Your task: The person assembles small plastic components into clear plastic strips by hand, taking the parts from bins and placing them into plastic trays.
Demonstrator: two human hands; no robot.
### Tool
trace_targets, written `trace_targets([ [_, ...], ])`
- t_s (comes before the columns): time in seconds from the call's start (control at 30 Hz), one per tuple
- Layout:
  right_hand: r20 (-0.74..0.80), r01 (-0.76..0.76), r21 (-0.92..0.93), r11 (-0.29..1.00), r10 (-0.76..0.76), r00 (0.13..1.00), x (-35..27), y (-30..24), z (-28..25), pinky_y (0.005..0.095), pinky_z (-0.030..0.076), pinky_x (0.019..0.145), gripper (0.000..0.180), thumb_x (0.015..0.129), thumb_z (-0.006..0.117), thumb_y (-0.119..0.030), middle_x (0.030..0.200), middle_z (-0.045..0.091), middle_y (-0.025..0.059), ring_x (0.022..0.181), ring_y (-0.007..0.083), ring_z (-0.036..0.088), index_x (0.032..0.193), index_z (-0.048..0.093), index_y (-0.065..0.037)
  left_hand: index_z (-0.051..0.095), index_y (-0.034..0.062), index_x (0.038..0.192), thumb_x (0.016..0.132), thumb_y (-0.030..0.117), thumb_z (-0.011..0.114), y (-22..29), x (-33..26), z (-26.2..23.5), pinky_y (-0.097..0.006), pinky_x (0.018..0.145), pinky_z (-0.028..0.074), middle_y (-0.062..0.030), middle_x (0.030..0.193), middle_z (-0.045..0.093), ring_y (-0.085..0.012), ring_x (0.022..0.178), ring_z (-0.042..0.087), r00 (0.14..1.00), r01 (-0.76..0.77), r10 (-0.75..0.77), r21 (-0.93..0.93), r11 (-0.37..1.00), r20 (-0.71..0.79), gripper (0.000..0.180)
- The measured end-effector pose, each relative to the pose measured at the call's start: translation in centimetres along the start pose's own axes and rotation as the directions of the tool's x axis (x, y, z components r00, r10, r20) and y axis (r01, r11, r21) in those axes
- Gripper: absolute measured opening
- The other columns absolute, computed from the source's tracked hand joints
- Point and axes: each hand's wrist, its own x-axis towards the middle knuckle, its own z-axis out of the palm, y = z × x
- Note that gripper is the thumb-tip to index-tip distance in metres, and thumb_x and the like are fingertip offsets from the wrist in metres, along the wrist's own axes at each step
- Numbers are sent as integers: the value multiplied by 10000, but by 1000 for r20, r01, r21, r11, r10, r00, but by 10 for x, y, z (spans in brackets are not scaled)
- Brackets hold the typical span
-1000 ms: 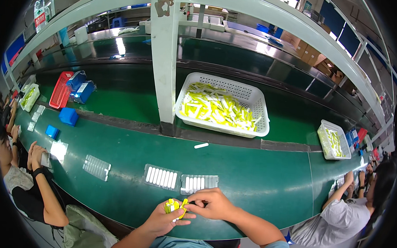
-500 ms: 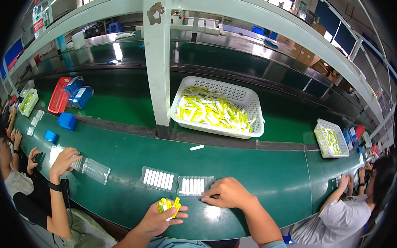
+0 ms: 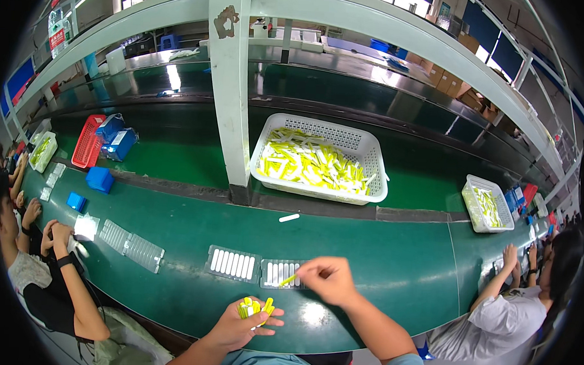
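Note:
My left hand (image 3: 232, 330) is closed round a bunch of small yellow-and-white sticks (image 3: 255, 308), palm up near the table's front edge. In my right hand (image 3: 332, 280), thumb and fingers pinch one yellow stick (image 3: 289, 280), slanting over the right clear plastic tray (image 3: 263, 282). White sticks (image 3: 275, 272) stand in a row in that tray, whose right end my hand hides. Beside it, the left clear plastic tray (image 3: 208, 268) holds a full-looking row of white sticks (image 3: 232, 263). A single white stick (image 3: 289, 218) lies loose farther back on the green table.
Behind the table edge, a large white basket (image 3: 317, 191) holds many yellow-and-white sticks, next to a pale metal post (image 3: 229, 109). Clear trays (image 3: 132, 244), blue boxes (image 3: 99, 179) and a red basket (image 3: 87, 143) are at left. Co-workers sit on both sides.
My right hand has risen slightly from the right tray's edge, and a yellow stick now shows in its fingers. My left hand shifted slightly right. The left co-worker's hand has left the trays.

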Motion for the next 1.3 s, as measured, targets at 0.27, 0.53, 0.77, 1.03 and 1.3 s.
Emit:
trace_targets([
  [0.27, 13, -312, -12, 950, 313, 950, 22, -13, -38, 195, 378, 466, 115, 910, 720, -85, 682, 696, 62, 524, 52, 538, 936, 754, 22, 567, 50, 1196, 982, 71, 621, 4, 7, -4, -395, 768, 613, -240, 1199, 666, -310, 987, 715, 997, -74, 70, 228, 971, 22, 222],
  [0.53, 86, -296, -74, 952, 302, 949, 24, -8, -50, 192, 370, 477, 123, 912, 730, -126, 693, 697, 33, 531, 29, 514, 894, 750, -5, 312, 18, 1539, 979, 44, 535, 55, 31, 15, -291, 705, 595, -117, 1012, 732, -143, 772, 696, 969, -119, -109, 807, 578, 221, 603],
  [0.77, 95, -45, -426, 904, 94, 991, 24, 2, -39, 235, 408, 516, 127, 842, 754, -131, 717, 668, 20, 554, 62, 511, 923, 736, -35, 271, 58, 1565, 994, 89, 556, 64, 35, 10, -301, 692, 598, -105, 996, 721, -144, 742, 670, 968, -32, -191, 841, 539, 160, 639],
  [1.03, -23, 20, -602, 798, -42, 999, 24, 4, -26, 294, 443, 543, 279, 768, 732, -116, 762, 613, 35, 557, 145, 535, 1046, 731, -92, 227, 47, 1576, 996, 89, 541, 69, 33, 10, -293, 678, 597, -117, 988, 717, -141, 722, 667, 969, -32, -187, 832, 554, 162, 661],
  [1.3, 204, 182, -676, 714, -56, 977, 23, -17, -23, 233, 411, 596, 439, 750, 736, -22, 778, 542, -12, 619, 87, 468, 1178, 669, -91, 421, -6, 1450, 977, 38, 552, 59, 26, 24, -299, 664, 600, -159, 1026, 716, -164, 744, 687, 993, -82, -1, 690, 719, 119, 493],
])
